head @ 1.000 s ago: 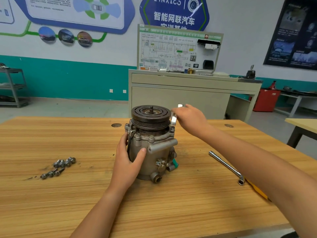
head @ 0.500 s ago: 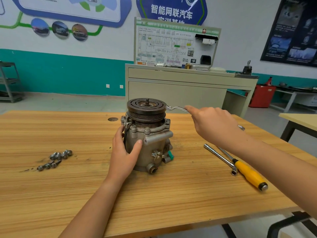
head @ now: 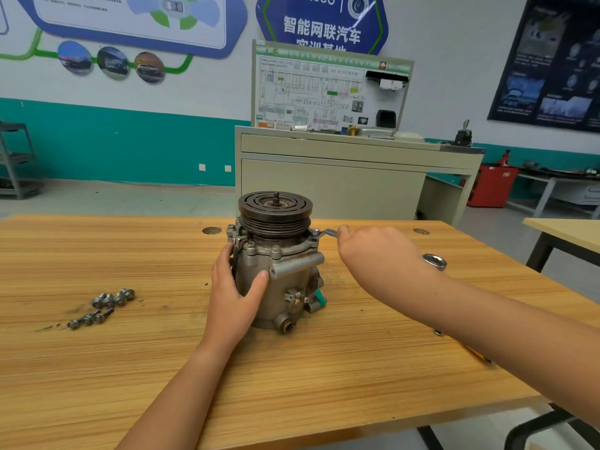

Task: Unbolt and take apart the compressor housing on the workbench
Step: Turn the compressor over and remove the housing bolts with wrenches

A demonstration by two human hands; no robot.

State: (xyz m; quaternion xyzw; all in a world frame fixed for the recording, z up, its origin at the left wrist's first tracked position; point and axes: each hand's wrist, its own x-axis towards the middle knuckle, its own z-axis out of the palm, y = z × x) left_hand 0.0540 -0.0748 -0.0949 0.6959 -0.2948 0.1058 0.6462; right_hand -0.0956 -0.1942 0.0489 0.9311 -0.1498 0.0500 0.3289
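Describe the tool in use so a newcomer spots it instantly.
On the wooden bench, find the compressor standing at its middle. At the right of its top flange, a slim silver wrench sticks out of the right hand. Unlike the yellow-handled tool lying farther right, it is held.

compressor (head: pixel 276 280): grey cast-metal body, upright near the middle of the workbench (head: pixel 97 248), ports low on its front right; left hand (head: pixel 230 293) grips its left side.
pulley (head: pixel 275 209): dark, grooved, on top, threaded stub at its centre.
flange bolts (head: pixel 250 245): seated in the flange under the pulley.
loose bolts (head: pixel 104 306): a small cluster lying well left of the compressor.
wrench (head: pixel 328 232): slim bright metal, one end at the flange's right side, shaft in the right hand (head: pixel 380 254).
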